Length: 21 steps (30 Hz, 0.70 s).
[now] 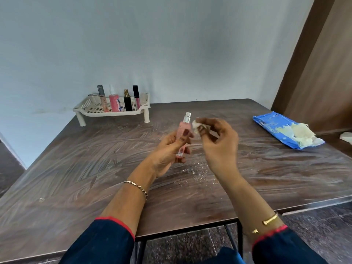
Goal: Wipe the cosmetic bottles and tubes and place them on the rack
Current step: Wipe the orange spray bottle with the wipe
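Note:
My left hand (167, 151) grips a small pink bottle (183, 130) with a silver cap, held upright above the middle of the table. My right hand (217, 138) pinches a crumpled white wipe (197, 125) just right of the bottle's neck. At the far left stands a cream plastic rack (89, 111) on short legs. On it stand a silver-capped lip gloss (102, 98), a pink bottle (114, 102), a black bottle with a gold top (127, 101) and a black-capped pink gloss tube (136, 97).
A blue pack of wet wipes (274, 128) lies at the right with used wipes (302, 132) piled on it. The dark wooden table (76, 168) is streaked, with white crumbs (202, 172) near the front middle. A brown door (320, 63) stands at the right.

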{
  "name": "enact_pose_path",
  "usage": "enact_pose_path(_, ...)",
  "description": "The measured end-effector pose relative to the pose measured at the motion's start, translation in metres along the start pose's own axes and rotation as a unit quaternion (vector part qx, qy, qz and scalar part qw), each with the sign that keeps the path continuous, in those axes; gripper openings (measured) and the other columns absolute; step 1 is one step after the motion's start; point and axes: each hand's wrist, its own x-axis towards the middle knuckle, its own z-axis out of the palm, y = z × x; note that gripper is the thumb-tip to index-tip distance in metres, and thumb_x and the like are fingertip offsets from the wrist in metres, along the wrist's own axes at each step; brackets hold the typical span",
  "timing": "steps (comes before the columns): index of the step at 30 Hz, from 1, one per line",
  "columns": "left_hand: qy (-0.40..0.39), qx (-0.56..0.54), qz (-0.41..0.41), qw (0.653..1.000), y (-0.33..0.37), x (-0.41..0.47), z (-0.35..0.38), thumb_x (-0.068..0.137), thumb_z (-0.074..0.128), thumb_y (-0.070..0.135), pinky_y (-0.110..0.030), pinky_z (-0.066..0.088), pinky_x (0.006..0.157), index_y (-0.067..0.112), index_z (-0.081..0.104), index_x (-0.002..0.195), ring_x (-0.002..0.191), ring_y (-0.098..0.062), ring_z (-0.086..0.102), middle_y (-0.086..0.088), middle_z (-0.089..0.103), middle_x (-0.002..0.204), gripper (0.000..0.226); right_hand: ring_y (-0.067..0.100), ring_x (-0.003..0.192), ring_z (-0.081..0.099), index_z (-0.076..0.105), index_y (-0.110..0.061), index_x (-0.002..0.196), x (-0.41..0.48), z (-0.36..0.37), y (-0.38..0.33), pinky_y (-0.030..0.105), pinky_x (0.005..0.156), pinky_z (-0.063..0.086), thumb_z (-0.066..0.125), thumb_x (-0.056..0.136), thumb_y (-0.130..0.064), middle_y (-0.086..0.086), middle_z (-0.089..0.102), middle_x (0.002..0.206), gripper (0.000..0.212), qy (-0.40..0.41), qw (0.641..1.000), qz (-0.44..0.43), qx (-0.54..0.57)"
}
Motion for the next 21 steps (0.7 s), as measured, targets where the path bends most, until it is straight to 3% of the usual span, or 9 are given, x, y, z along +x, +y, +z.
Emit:
enact_pose_path(3,-0.021,-0.016,-0.005,1.0,-0.001,-0.003,0.003,0.08,0.05,0.048,-0.022,0.04,0.053,0.021,0.059,0.115,0.066,-0.012,0.058,0.0,0.065,0.087,0.045,0.009,0.102,0.058,0.07,-0.015,0.106,0.005,0.009,0.005,0.027,0.089,0.053,0.064,0.086,-0.004,-0.004,0.062,0.109,0.024,-0.047,0.981,-0.109,-0.153)
enact_pose_path(5,-0.022,-0.043,-0.002,0.999,-0.001,-0.003,0.003,0.084,0.044,0.055,-0.025,0.044,0.054,0.017,0.055,0.123,0.069,-0.015,0.058,-0.004,0.062,0.09,0.056,0.015,0.098,0.059,0.069,-0.008,0.111,0.004,0.013,0.007,0.031,0.085,0.055,0.064,0.087,-0.006,0.002,0.062,0.11,0.025,-0.065,0.96,-0.173,-0.21)
enact_pose_path(9,-0.053,-0.109,-0.007,0.993,0.001,0.0,-0.001,0.086,0.017,0.071,-0.041,0.053,0.076,0.014,0.05,0.133,0.105,-0.036,0.056,-0.025,0.057,0.122,0.081,0.025,0.084,0.063,0.07,-0.003,0.104,-0.005,0.018,0.012,0.037,0.069,0.056,0.069,0.078,0.005,0.009,0.063,0.104,0.027,-0.115,0.921,-0.251,-0.274)
enact_pose_path(11,-0.055,-0.142,-0.015,0.988,0.001,0.001,-0.002,0.085,0.009,0.073,-0.032,0.057,0.069,0.007,0.05,0.128,0.092,-0.025,0.063,-0.018,0.063,0.107,0.089,0.025,0.078,0.06,0.07,-0.004,0.102,-0.013,0.018,0.016,0.036,0.061,0.055,0.071,0.076,0.006,0.007,0.062,0.104,0.027,-0.149,0.904,-0.256,-0.31)
enact_pose_path(13,-0.057,-0.158,-0.007,0.986,0.0,0.002,-0.002,0.083,0.009,0.076,-0.026,0.05,0.066,0.007,0.048,0.12,0.077,-0.017,0.056,-0.013,0.055,0.093,0.087,0.021,0.077,0.057,0.07,-0.006,0.097,-0.021,0.016,0.018,0.033,0.058,0.054,0.072,0.075,0.004,0.004,0.059,0.103,0.025,-0.178,0.886,-0.256,-0.344)
enact_pose_path(16,-0.03,-0.122,-0.009,0.992,0.001,0.002,-0.001,0.082,0.005,0.076,-0.036,0.049,0.092,0.008,0.047,0.123,0.107,-0.03,0.052,-0.021,0.051,0.113,0.09,0.019,0.078,0.054,0.07,-0.007,0.088,-0.031,0.012,0.015,0.028,0.052,0.053,0.076,0.067,0.007,0.004,0.058,0.096,0.026,-0.209,0.86,-0.268,-0.38)
enact_pose_path(17,-0.026,-0.112,-0.013,0.993,0.001,0.002,-0.002,0.082,0.003,0.075,-0.036,0.049,0.095,0.01,0.048,0.124,0.113,-0.03,0.051,-0.023,0.052,0.118,0.089,0.02,0.077,0.055,0.07,-0.007,0.086,-0.032,0.01,0.013,0.028,0.051,0.052,0.077,0.065,0.007,0.005,0.059,0.094,0.026,-0.214,0.857,-0.27,-0.384)
enact_pose_path(19,-0.028,-0.109,-0.013,0.994,0.001,0.001,0.0,0.083,0.003,0.075,-0.035,0.051,0.093,0.009,0.048,0.126,0.115,-0.03,0.052,-0.023,0.053,0.119,0.091,0.02,0.075,0.056,0.07,-0.007,0.086,-0.03,0.008,0.009,0.028,0.05,0.051,0.078,0.066,0.004,0.005,0.059,0.093,0.024,-0.215,0.853,-0.269,-0.393)
enact_pose_path(21,-0.035,-0.101,-0.011,0.994,0.001,0.001,0.002,0.084,0.002,0.074,-0.036,0.054,0.087,0.005,0.045,0.13,0.105,-0.027,0.056,-0.016,0.061,0.108,0.093,0.021,0.073,0.057,0.07,-0.006,0.088,-0.021,0.007,0.008,0.031,0.053,0.054,0.078,0.069,0.002,0.006,0.059,0.096,0.022,-0.209,0.856,-0.258,-0.396)
